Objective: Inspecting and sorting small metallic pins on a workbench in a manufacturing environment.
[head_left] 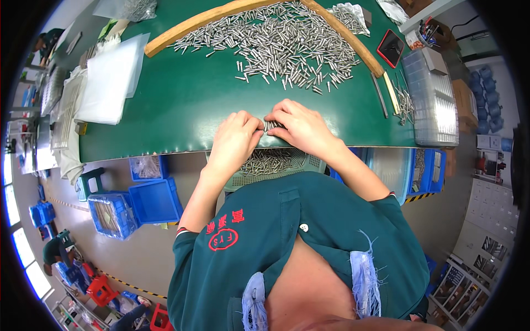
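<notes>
At the near edge of the green table [182, 118], a small row of metal pins [271, 126] is gathered between my two hands. My right hand [301, 128] curls round the row from the right, thumb below it and fingers above. From the left, the closed thumb and fingers of my left hand [236, 135] press on the row's left end. Further back lies a wide heap of similar loose metal pins [292, 44]. Below the table edge, in front of my body, a green plastic basket [314, 165] holds more pins.
Wooden strips [204, 21] border the heap. Clear plastic sheets [107, 83] lie at left. On the right are a red-edged phone [390, 48], a dark metal rod [379, 95] and stacked clear trays [430, 105]. Blue bins [156, 201] stand on the floor; people are at far left.
</notes>
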### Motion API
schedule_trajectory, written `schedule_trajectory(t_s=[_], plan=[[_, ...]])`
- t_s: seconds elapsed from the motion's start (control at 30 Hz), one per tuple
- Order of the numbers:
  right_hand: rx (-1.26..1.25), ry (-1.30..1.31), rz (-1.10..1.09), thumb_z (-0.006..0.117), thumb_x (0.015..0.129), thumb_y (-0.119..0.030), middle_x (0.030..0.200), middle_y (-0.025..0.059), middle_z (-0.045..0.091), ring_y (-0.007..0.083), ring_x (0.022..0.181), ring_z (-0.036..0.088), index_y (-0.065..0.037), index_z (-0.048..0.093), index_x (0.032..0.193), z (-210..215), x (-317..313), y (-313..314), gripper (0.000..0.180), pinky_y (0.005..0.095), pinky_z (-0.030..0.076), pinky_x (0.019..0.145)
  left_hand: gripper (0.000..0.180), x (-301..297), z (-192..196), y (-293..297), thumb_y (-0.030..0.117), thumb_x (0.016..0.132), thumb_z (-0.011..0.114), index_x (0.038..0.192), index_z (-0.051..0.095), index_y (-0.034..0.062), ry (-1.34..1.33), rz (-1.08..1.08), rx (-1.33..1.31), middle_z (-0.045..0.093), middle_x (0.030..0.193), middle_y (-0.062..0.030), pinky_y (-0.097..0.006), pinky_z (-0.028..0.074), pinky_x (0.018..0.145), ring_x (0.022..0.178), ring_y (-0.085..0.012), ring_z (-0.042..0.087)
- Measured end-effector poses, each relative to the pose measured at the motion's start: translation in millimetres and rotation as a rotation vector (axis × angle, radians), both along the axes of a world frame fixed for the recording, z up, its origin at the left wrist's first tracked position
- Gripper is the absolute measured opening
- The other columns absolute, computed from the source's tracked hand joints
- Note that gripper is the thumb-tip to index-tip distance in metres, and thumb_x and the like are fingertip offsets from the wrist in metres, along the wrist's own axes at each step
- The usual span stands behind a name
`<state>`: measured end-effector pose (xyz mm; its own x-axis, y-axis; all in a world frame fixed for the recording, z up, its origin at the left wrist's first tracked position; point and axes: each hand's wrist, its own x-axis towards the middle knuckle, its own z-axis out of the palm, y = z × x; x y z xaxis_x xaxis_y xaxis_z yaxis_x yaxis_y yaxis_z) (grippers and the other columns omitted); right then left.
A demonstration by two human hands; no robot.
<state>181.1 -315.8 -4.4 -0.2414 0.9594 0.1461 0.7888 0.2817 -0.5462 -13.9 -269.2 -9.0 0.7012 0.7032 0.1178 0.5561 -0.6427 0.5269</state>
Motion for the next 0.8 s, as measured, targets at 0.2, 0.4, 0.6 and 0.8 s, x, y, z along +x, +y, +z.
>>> schedule_trajectory(t_s=[0.2,0.4,0.6,0.8], plan=[[0.045,0.021,0.023,0.071,0.078,-0.028,0.097,0.0020,0.057,0.0226,0.090,0.059,-0.011,0.065,0.097,-1,0,-3,0.026,0.0380,0.051,0.072,0.013,-7,0,-14,0.010,0.086,0.063,0.098,0.064,0.0045,-0.088,0.060,0.009,0.061,0.087,-0.0071,-0.034,0.050,0.071,0.083,-0.0220,0.060],[0.126,-0.055,0.041,0.069,0.079,-0.025,0.093,-0.0012,0.058,0.0195,0.085,0.058,-0.014,0.065,0.094,-10,-5,-8,0.019,0.0357,0.052,0.066,0.036,-20,-13,-29,0.024,0.100,0.046,0.122,0.056,-0.0019,-0.451,0.062,-1.460,0.066,0.105,-0.0133,-0.029,0.053,0.080,0.091,-0.0176,0.065],[0.051,-0.056,0.158,0.069,0.078,-0.023,0.095,-0.0026,0.060,0.0186,0.087,0.060,-0.014,0.065,0.092,-2,-5,-29,0.017,0.0326,0.053,0.067,0.032,-4,-33,-42,0.018,0.098,0.048,0.119,0.052,-0.0062,-0.869,0.275,-2.103,0.062,0.114,-0.0199,-0.039,0.052,0.094,0.101,-0.0280,0.064],[-0.059,-0.006,0.209,0.070,0.079,-0.022,0.101,0.0013,0.059,0.0198,0.092,0.060,-0.012,0.064,0.097,4,-3,-35,0.022,0.0326,0.054,0.070,0.029,5,-47,-50,0.017,0.098,0.049,0.115,0.055,-0.0045,-0.831,0.189,-1.982,0.064,0.109,-0.0167,-0.034,0.055,0.088,0.098,-0.0233,0.065]])
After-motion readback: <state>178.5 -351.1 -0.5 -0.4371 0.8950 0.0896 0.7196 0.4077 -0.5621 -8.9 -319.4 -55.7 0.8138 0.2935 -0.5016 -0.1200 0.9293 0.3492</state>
